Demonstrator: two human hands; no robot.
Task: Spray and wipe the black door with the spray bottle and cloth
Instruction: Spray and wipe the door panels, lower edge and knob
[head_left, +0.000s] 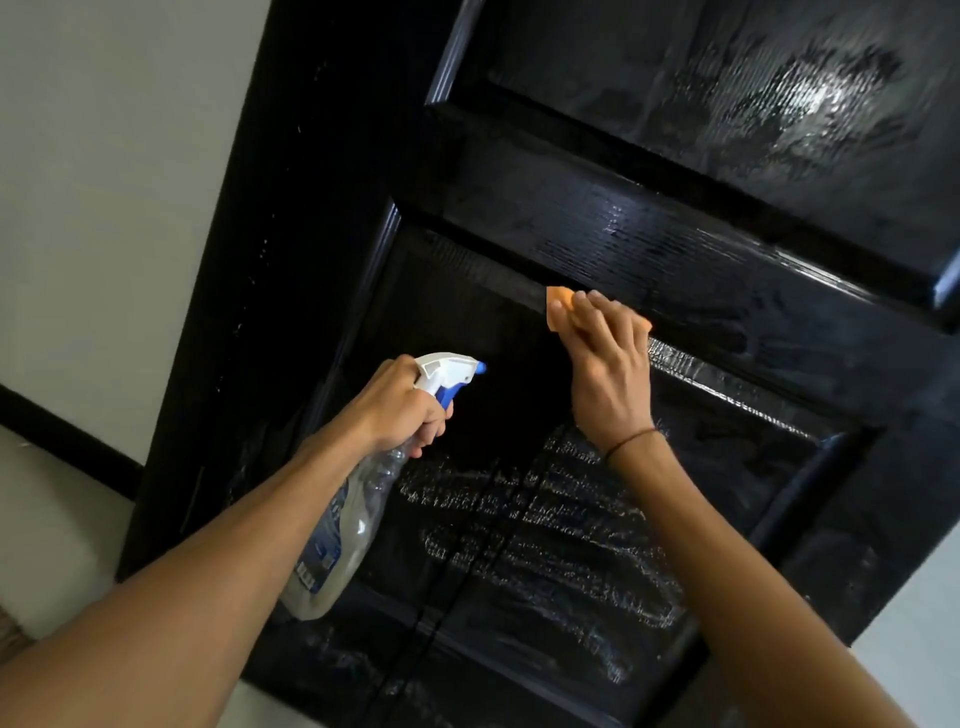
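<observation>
— Both hands are up at the panelled, glossy black door (649, 244). What's the left hand (400, 410) doing?

— Its fingers are curled round the neck of the clear plastic spray bottle with a white head and blue trigger (343, 525), one finger at the trigger. The bottle's long axis runs on a slant: base down toward the lower left, head up toward the upper right. The blue nozzle tip points right, at the lower recessed panel of the door, close to it but apart.

— And the right hand (608, 374)?

— Fingers fairly straight and close together, pressing a small orange cloth (558, 306) flat against the door. The cloth sits at the top edge of the lower panel, just under the wide crossrail; only its corners show past the fingers. A thin dark band (628, 441) circles that wrist.

— How does the door look?

— Wet streaks and pale smears cover the lower panel beneath both hands, and more sheen shows on the upper panel. A pale wall (104, 182) with a black skirting strip (67, 441) lies to the left.
</observation>
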